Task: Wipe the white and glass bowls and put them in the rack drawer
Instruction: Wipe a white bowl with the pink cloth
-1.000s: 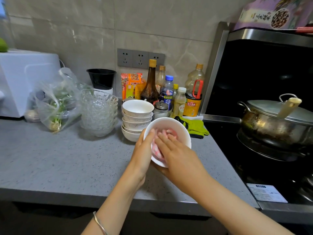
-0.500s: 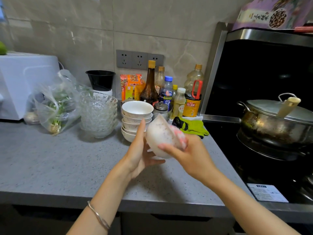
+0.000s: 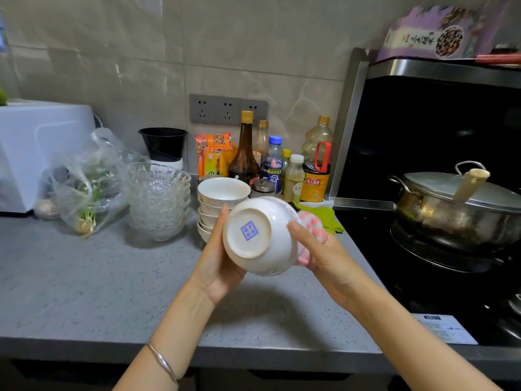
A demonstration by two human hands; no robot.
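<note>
Countertop (image 3: 84,292): grey speckled surface is running along a tiled wall with a row of sockets; the front edge is lying below the forearms.
Hob (image 3: 423,283): black cooking zone is adjoining the counter on the right.
White appliance (image 3: 36,153): is standing at the far left against the wall.
Lidded pot (image 3: 451,218): is sitting on the hob, well apart from the hands.
Plastic bag (image 3: 87,184): is lying beside the appliance, holding greens.
Glass bowls (image 3: 159,198): are standing nested in one stack, mouths up, just left of the white stack.
Bottles (image 3: 245,153): are crowding the wall behind the stacks.
Stacked white bowls (image 3: 222,193): are standing mouths up directly behind the held bowl, which is partly hiding them.
White bowl (image 3: 262,238): is being held in the air above the counter between both hands. Its foot ring, bearing a blue stamp, is facing the camera; its mouth is pointing away, so its axis is running roughly front to back.
Left hand (image 3: 217,266): is cupping the bowl's left side, thumb lying up along the wall.
Right hand (image 3: 324,258): is gripping a pink cloth (image 3: 311,224) against the bowl's right side, thumb pressing on the outer wall.
</note>
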